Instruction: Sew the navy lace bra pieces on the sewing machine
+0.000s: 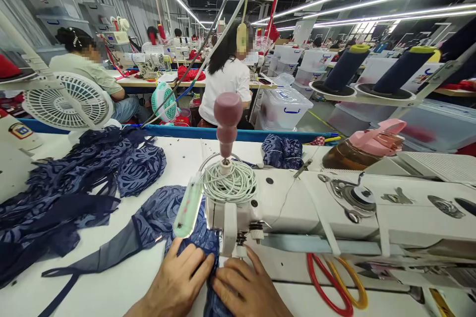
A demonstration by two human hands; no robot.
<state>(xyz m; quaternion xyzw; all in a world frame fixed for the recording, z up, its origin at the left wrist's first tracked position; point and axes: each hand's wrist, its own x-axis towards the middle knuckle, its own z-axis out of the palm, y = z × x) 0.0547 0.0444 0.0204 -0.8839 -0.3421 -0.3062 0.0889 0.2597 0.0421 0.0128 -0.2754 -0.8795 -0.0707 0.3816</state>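
A navy lace bra piece with a thin strap lies across the white table and runs under the head of a white sewing machine. My left hand presses it from the left, fingers bent and close together, just in front of the needle area. On the other side my right hand holds the same cloth near its edge, fingertips by the presser foot. The needle tip is hidden behind the machine head and my fingers. A lit green-white lamp hangs at the machine head's left side.
More navy lace pieces are heaped at the left, near a white fan. Red-handled scissors hang beneath the machine arm. Behind it stand a pink-lidded bottle and dark thread cones. A person in white sits ahead.
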